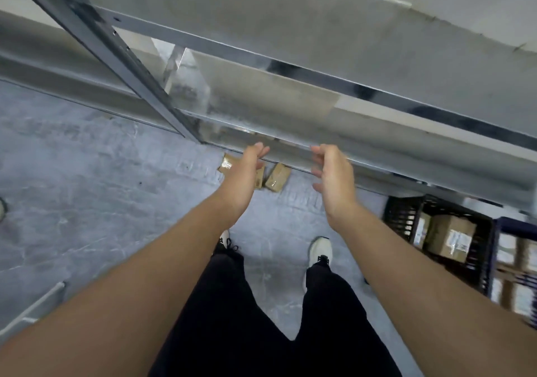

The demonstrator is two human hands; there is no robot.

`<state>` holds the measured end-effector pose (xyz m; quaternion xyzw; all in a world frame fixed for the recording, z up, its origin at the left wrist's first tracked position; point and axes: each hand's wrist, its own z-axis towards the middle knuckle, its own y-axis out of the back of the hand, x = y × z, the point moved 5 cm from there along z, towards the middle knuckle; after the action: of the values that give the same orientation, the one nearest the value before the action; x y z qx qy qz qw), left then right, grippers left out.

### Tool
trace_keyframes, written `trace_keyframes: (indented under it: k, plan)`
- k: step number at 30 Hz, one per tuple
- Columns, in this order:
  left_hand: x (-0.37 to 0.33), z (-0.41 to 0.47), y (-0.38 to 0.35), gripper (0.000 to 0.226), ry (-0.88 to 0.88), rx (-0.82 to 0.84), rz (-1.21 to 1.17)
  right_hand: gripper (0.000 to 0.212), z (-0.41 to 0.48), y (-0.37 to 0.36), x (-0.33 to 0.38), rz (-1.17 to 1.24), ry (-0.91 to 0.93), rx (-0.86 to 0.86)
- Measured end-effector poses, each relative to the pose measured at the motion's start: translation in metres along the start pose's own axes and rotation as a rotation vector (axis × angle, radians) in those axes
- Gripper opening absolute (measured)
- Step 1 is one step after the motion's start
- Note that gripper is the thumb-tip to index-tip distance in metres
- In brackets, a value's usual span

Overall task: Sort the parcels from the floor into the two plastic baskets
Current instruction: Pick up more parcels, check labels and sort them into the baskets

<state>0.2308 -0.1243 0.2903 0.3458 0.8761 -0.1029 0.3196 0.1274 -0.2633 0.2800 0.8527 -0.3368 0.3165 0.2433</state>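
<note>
Head view, looking steeply down: the person stands on a grey concrete floor (87, 179) in front of a metal shelving unit (319, 65) whose lowest edge runs across the far part of the scene.

Both bare forearms are stretched forward, palms turned toward each other with a gap between them. The left hand (247, 173) has its fingers extended and loosely together, empty. The right hand (334, 176) has its fingers curled part-way inward, also empty and touching nothing.

Two brown parcels lie on the floor at the far side, just under the shelf edge. The left parcel (228, 163) is largely hidden behind the left hand; only its far-left corner and a strip at its right edge show. The right parcel (277, 177) lies tilted just beside it, in the gap between the two hands. Whether the two parcels touch cannot be told.

At right, a dark plastic basket (404, 219) with latticed walls stands on the floor and holds at least one labelled cardboard box (452, 237). A second basket (514, 227), blue-rimmed, adjoins it at the far right edge; its contents are blurred.

Black trousers (232, 318) and two white shoes (319, 250) occupy the near centre.
</note>
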Motion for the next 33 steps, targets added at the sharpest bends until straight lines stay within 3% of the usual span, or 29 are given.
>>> trace_keyframes:
  k: [7, 11, 15, 26, 33]
  plan:
    - [0.047, 0.094, -0.003, 0.05, 0.006, 0.014, -0.012, 0.036, 0.076, -0.015, -0.079, 0.013, -0.143, 0.002]
    - [0.082, 0.132, -0.012, 0.07, 0.047, -0.035, -0.08, 0.046, 0.115, -0.017, -0.115, 0.007, -0.194, 0.011]
    - [0.121, 0.178, -0.018, 0.048, 0.097, -0.091, -0.134, 0.027, 0.151, -0.02, -0.149, 0.031, -0.257, 0.039]
    - [0.208, 0.274, -0.033, 0.048, 0.224, -0.133, -0.066, 0.045, 0.222, -0.034, -0.251, -0.016, -0.438, 0.082]
    - [0.246, 0.326, -0.04, 0.046, 0.224, -0.136, 0.007, 0.038, 0.274, -0.049, -0.292, -0.035, -0.461, 0.108]
